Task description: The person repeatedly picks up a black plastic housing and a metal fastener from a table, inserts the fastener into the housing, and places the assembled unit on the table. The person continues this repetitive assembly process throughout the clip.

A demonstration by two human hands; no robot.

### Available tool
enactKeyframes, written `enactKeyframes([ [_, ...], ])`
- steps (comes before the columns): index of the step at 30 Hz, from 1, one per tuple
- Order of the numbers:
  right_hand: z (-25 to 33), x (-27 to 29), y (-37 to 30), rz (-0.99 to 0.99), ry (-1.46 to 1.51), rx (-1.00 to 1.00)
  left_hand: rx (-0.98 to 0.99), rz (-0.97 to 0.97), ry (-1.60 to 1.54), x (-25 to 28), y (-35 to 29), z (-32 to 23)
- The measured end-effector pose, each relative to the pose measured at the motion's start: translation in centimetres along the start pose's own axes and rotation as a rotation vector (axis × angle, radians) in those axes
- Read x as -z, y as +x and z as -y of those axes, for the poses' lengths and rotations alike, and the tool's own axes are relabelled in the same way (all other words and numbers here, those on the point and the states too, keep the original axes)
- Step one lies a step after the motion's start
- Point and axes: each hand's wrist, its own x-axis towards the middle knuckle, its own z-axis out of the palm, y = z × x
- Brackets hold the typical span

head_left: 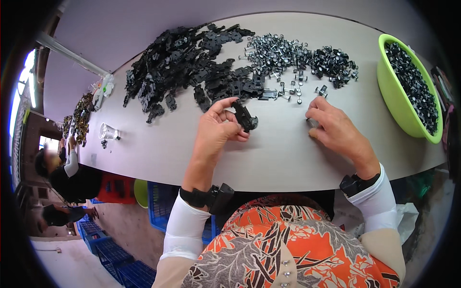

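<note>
My left hand (213, 128) is closed on a black plastic toy-car chassis (244, 116), held between thumb and fingers above the table. To the right, my right hand (333, 124) has its fingertips pinched low over the tabletop. Between them shows part of a small wheel axle (312, 123), mostly covered by the fingers. Beyond my left hand spreads a large pile of similar black chassis (177, 65). Beyond my right hand lie a heap of silver-and-black wheel axles (278, 50) and a darker heap of wheels (331, 65). A few loose axles (286, 89) lie nearer.
A lime-green basin (382, 72) full of small wheels stands at the right of the white table (283, 163). On the left are a clear plastic cup (108, 130) and a pile of brownish parts (82, 115). People sit farther left, near blue crates (113, 252) and a red stool (115, 187).
</note>
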Motion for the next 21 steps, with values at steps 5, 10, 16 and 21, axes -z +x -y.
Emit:
enactKeyframes([
  [5, -0.8, -0.1, -0.3, 0.011, -0.045, 0.076, 0.11, 0.114, -0.13, -2.0, -1.3, 0.8],
  [10, -0.9, -0.3, 0.2, 0.007, -0.02, 0.185, 0.146, 0.185, -0.195, -3.5, -2.2, 1.2],
  [16, 0.3, 0.2, -0.4, 0.021, 0.094, 0.053, 0.27, 0.317, -0.32, -4.0, -2.8, 1.3],
  [21, 3.7, -0.2, -2.0, -0.123, 0.362, 0.127, 0.355, 0.37, -0.432, -5.3, -2.2, 2.1],
])
